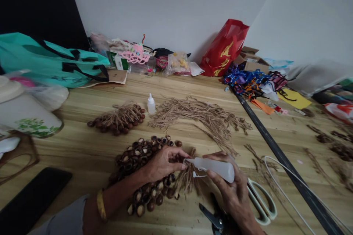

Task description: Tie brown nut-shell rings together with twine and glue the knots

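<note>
My right hand [234,191] grips a small translucent squeeze bottle [217,167], its nozzle pointing left at a brown nut shell pinched in the fingertips of my left hand [162,161]. My left hand rests over a pile of halved brown nut shells [143,169] on the wooden table [82,150]. A bundle of short twine pieces [187,180] lies just below the two hands. A yellow bangle sits on my left wrist.
Scissors [261,202] lie by my right wrist. A heap of loose twine [204,115], a second small bottle [151,104] and a cluster of shells with twine attached [118,119] lie further back. A teal bag [46,58], red bag [224,49], dark metal bar [275,150].
</note>
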`<control>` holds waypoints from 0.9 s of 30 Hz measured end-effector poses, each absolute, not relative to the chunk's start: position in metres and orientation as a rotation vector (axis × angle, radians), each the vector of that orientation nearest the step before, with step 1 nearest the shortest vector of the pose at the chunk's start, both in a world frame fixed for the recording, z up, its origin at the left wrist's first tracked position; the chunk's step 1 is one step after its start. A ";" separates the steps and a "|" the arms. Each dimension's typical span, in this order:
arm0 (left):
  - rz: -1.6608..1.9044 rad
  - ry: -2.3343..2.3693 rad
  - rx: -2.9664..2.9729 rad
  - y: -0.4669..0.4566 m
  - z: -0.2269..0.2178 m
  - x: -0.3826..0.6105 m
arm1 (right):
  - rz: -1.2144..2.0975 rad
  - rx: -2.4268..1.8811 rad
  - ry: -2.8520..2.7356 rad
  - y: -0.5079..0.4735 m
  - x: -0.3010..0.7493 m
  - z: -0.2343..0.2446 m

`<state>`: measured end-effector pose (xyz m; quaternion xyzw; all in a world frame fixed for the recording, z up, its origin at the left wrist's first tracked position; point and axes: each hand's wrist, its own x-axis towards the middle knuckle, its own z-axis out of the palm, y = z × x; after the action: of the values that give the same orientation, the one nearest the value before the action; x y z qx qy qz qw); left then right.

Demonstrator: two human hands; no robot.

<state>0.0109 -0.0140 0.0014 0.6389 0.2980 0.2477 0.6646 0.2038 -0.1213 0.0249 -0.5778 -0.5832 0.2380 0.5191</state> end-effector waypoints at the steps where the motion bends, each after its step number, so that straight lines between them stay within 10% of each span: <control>1: 0.554 0.679 1.449 -0.014 0.001 0.011 | 0.571 -1.388 -1.402 -0.121 0.204 0.025; 27: 0.558 0.641 1.475 -0.014 0.001 0.011 | 0.627 -1.406 -1.404 -0.124 0.203 0.028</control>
<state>0.0109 -0.0135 0.0011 0.6518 0.2830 0.2464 0.6591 0.2030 -0.1244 0.0281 -0.5827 -0.5818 0.2597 0.5046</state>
